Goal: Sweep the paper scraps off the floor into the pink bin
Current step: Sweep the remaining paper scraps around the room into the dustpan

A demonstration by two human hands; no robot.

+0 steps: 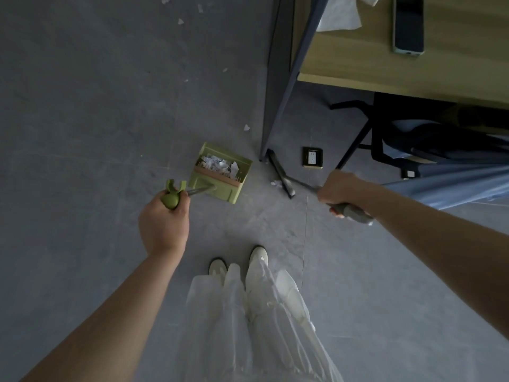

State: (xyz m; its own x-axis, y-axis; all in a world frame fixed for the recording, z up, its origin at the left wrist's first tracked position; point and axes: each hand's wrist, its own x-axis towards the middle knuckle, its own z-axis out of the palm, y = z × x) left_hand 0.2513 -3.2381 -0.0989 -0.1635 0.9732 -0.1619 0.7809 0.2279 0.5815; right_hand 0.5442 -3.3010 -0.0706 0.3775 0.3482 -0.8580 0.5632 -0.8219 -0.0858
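A green dustpan point(220, 188) stands on the grey floor, holding several white paper scraps point(217, 164). My left hand point(164, 224) grips the green top of its long handle point(172, 195). My right hand point(340, 193) grips the grey handle of a broom point(351, 210), whose dark head point(281, 175) lies on the floor by the desk leg. A crumpled scrap point(276, 183) sits just left of the broom head. More loose scraps lie farther off: one point(246, 127) above the dustpan, others point(180, 21) near the top of the view. No pink bin is in view.
A wooden desk point(413, 64) with dark metal legs point(278, 78) fills the upper right, carrying a phone point(408, 24) and white paper point(340, 15). Under it are a black chair point(385, 128) and a floor socket point(312, 158). My white shoes point(238, 261) stand below the dustpan.
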